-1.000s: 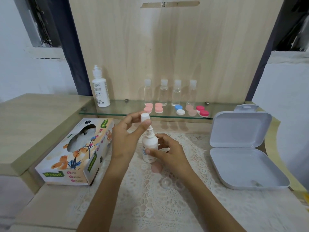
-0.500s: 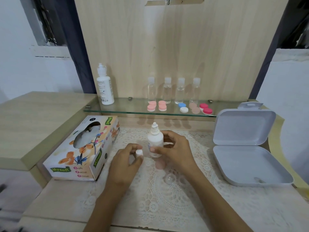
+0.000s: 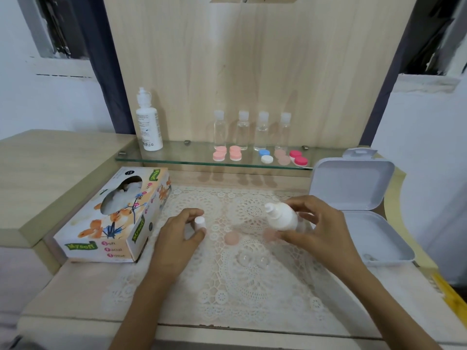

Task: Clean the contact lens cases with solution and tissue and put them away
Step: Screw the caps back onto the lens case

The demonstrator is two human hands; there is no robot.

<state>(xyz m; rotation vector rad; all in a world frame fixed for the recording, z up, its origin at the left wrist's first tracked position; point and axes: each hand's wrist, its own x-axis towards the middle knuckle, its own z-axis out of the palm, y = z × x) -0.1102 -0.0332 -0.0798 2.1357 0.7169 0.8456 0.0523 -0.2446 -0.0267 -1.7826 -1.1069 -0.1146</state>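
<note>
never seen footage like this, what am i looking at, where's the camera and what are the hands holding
There is no machine here: these are a person's two bare hands, filmed by one wide-angle camera worn on the head, looking down at a desk. The left hand pinches a small white cap over the lace mat. The right hand holds a small white solution bottle, tilted, its nozzle uncovered. On the mat lie a clear lens case and two pink lids. A tissue box sits at the left, an open white box at the right. The glass shelf behind carries a large bottle, four clear bottles and coloured lens cases.
</note>
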